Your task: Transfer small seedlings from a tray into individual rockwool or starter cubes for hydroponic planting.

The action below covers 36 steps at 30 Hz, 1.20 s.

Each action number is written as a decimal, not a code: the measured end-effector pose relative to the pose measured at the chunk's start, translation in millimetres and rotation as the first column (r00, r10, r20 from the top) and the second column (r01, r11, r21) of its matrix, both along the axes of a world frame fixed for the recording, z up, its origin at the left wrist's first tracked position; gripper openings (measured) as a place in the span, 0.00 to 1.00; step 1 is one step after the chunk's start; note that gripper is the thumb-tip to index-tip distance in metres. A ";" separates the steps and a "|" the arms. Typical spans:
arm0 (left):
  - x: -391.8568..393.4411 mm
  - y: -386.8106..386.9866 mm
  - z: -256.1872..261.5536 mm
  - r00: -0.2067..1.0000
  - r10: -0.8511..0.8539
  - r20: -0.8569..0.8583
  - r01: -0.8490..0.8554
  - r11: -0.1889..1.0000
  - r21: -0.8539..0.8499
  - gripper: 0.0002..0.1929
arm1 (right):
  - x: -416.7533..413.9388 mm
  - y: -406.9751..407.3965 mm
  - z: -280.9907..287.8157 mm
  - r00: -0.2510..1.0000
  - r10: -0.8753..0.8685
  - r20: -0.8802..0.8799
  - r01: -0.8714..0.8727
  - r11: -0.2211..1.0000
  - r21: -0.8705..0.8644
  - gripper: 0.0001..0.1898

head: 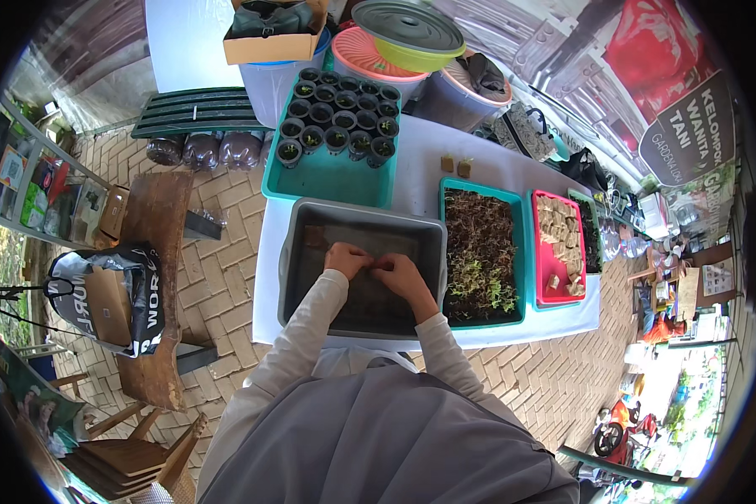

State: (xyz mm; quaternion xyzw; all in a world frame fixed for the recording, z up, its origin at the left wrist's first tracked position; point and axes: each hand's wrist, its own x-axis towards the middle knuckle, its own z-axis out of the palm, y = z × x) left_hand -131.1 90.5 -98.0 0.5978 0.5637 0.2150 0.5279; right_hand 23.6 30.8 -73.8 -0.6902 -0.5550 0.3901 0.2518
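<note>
Both of my hands are over a grey plastic tub point(365, 212) on the white-covered table. My left hand point(348, 259) and my right hand point(403, 277) meet at the fingertips, bent as if pinching. Whatever may be between the fingers is hidden or too small to make out. A small brown patch or piece point(315, 236) lies in the tub's far left corner. Right of the tub, a teal tray point(521, 252) holds dark soil with green seedlings at its near end. Beyond the tub stands a green tray point(327, 183) with several black pots of seedlings point(336, 138).
A red tray point(545, 268) holds several paper-brown seedling blocks point(557, 223). Two small plugs with sprouts point(455, 166) sit on the white tablecloth point(416, 145). Lidded tubs point(378, 53) line the back. A wooden bench point(154, 214) with a black bag point(145, 296) stands left.
</note>
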 end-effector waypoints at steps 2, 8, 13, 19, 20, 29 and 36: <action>0.0 0.8 -4.9 1.000 0.019 0.017 -0.019 1.000 -0.024 0.13 | -5.7 2.9 1.5 0.999 -0.031 0.017 0.032 0.999 -0.039 0.13; 0.4 -1.3 -6.5 1.000 0.018 -0.022 -0.018 1.000 0.011 0.13 | -7.8 1.4 3.4 0.995 -0.023 0.099 0.025 0.999 -0.024 0.11; -1.0 -2.3 -4.1 0.999 0.038 0.004 -0.038 0.999 0.023 0.13 | -12.1 4.2 12.1 0.986 -0.025 0.162 0.017 0.999 0.047 0.10; -0.4 -1.4 -4.2 0.998 0.057 0.032 -0.059 0.997 0.050 0.11 | -8.7 1.4 0.2 0.988 0.021 0.152 -0.030 0.998 0.060 0.12; -1.2 -2.0 -3.5 0.998 0.057 0.032 -0.059 0.997 0.049 0.11 | -10.3 2.3 0.1 0.988 0.022 0.152 -0.031 0.998 0.058 0.12; -2.1 0.0 -3.2 0.995 0.060 0.084 -0.060 0.998 -0.008 0.12 | -13.6 2.8 2.6 0.994 -0.014 0.107 0.012 1.000 0.016 0.16; -5.0 1.4 -4.7 0.995 0.084 0.057 -0.085 0.996 0.031 0.13 | 0.7 -3.4 11.7 0.958 0.113 0.262 -0.103 0.993 -0.050 0.11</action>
